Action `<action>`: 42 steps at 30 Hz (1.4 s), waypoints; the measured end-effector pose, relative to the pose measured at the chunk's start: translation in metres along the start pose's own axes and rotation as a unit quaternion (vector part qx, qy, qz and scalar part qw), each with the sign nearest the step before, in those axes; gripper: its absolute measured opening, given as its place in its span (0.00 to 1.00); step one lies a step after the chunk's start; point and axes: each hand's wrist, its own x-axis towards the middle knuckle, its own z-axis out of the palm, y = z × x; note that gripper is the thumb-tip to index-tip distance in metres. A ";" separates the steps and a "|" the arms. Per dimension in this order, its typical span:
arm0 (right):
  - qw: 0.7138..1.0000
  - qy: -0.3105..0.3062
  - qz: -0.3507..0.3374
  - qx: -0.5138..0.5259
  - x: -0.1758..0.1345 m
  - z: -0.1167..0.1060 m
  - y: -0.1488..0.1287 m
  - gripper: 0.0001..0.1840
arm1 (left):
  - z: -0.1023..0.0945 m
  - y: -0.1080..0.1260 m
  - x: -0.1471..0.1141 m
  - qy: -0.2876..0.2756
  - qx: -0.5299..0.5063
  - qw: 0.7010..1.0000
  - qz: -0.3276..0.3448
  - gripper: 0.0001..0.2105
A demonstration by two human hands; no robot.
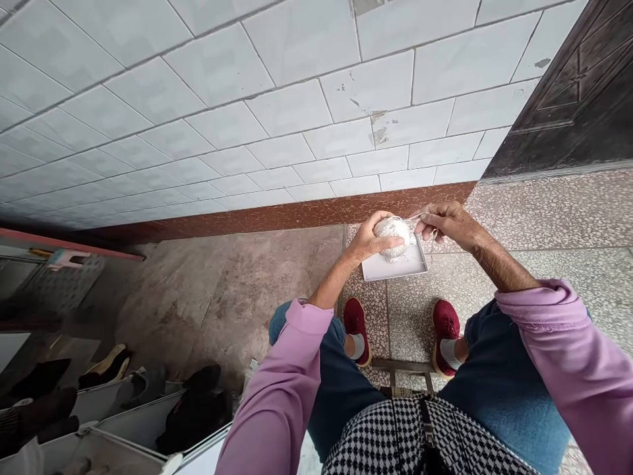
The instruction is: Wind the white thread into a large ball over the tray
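My left hand is wrapped round a ball of white yarn, thumb across its front. A loose strand runs from the top of the ball to my right hand, which pinches it between thumb and fingers to the right of the ball. Beneath both, a shallow white tray lies on the floor. Something white, perhaps more yarn, shows at the ball's right side, but I cannot make it out clearly.
A white tiled wall rises in front, with a dark door at right. My red shoes stand on the speckled floor, near a low stool's frame. Shoes and a white rack are at lower left.
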 end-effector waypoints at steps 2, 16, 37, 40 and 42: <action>1.000 -0.019 0.003 0.001 0.000 0.000 0.001 0.21 | 0.000 0.002 -0.003 0.020 0.063 0.997 0.042 0.34; 0.995 -0.100 -0.019 -0.004 0.002 0.047 0.005 0.45 | 0.015 0.002 -0.001 0.104 0.266 0.946 0.155 0.30; 0.982 -0.059 -0.092 -0.151 -0.011 0.025 -0.013 0.39 | -0.014 -0.018 -0.005 -0.035 -0.213 0.970 -0.110 0.38; 0.987 -0.062 -0.072 -0.133 -0.011 0.013 -0.014 0.29 | -0.014 -0.015 -0.003 -0.020 -0.220 0.970 -0.104 0.36; 0.990 -0.078 -0.066 -0.096 -0.011 0.003 -0.017 0.22 | -0.013 -0.015 -0.003 -0.011 -0.219 0.970 -0.106 0.35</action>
